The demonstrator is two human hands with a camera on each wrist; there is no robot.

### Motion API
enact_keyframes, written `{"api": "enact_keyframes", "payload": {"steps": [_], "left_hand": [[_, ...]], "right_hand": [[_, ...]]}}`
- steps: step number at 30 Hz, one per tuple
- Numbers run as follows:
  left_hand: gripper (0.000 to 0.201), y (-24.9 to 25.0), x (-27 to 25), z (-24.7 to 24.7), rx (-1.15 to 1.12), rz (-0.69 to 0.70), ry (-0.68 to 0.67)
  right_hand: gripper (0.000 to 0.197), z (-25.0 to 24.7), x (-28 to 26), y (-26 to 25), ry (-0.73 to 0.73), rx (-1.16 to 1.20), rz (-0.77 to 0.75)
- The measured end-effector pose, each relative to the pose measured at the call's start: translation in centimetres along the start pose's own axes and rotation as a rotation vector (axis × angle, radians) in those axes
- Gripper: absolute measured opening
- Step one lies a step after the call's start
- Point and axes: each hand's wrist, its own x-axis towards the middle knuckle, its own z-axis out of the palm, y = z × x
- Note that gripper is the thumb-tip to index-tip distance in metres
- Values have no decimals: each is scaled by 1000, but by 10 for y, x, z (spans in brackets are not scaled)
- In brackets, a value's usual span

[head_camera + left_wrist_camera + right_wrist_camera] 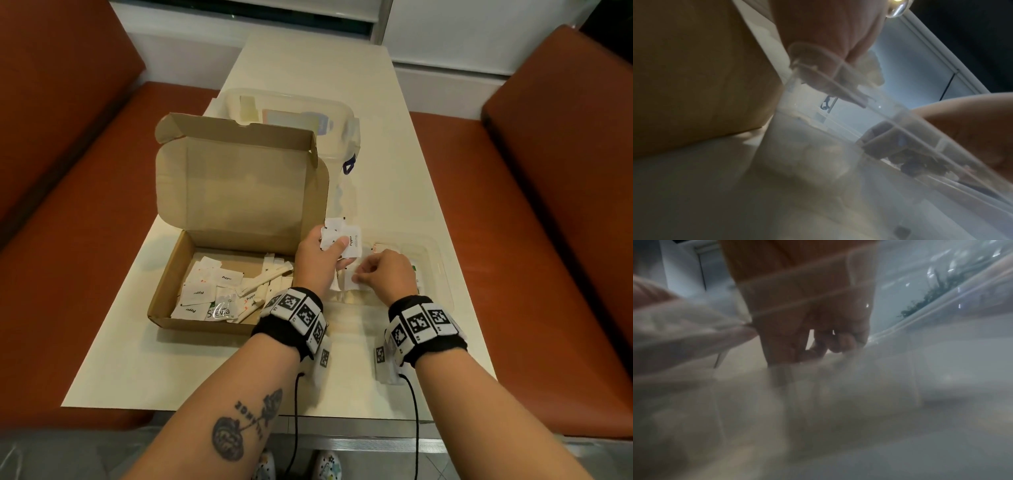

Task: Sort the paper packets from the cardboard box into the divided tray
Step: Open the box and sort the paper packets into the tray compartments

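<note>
The open cardboard box (pixel 205 260) lies on the left of the table, with several white paper packets (pixel 219 291) loose on its floor. Just right of the box, my left hand (pixel 337 246) grips a small bunch of white pepper packets (pixel 346 236) above the tray. The clear divided tray (pixel 442 263) stands to the right of the box. Low over its near-left compartment, my right hand (pixel 359 278) pinches a single white packet (pixel 351 282). In the right wrist view the right fingers (pixel 807 340) curl down behind the clear tray wall (pixel 900 331). The left wrist view shows the bunch of packets (pixel 873 68) under my left hand (pixel 828 32).
A clear lidded plastic container (pixel 291 113) stands behind the box, whose raised lid (pixel 239 178) walls off the far left. Orange bench seats (pixel 534 240) flank the white table (pixel 212 370). Some packets lie in the tray's far compartments (pixel 378 247).
</note>
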Motion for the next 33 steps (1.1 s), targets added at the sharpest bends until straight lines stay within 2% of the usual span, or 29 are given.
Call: {"api": "enact_keyframes", "payload": {"steps": [5, 10, 16, 18, 20, 22, 25, 28, 30, 33], "left_hand": [[19, -3, 1, 0, 22, -4, -12], [20, -4, 2, 0, 44, -3, -12], [17, -6, 3, 0, 113, -11, -25], [17, -6, 4, 0, 143, -14, -25], [17, -6, 5, 1, 165, -24, -30], [18, -7, 5, 3, 175, -31, -45], [17, -8, 4, 5, 188, -29, -76], [19, -8, 4, 4, 180, -39, -86], [18, -8, 5, 4, 182, -44, -78], [17, -8, 4, 4, 145, -53, -86]], "right_hand": [[12, 4, -1, 0, 68, -100, -70], [22, 6, -3, -1, 92, -215, -140], [29, 6, -4, -1, 107, -259, -142], [23, 4, -5, -1, 140, -174, -126], [8, 0, -4, 0, 244, 1, -114], [11, -8, -3, -1, 320, 206, -87], [19, -22, 1, -6, 209, 430, -57], [14, -29, 2, -7, 45, 434, -67], [7, -30, 1, -6, 48, 484, -47], [1, -30, -2, -4, 137, 662, 14]]}}
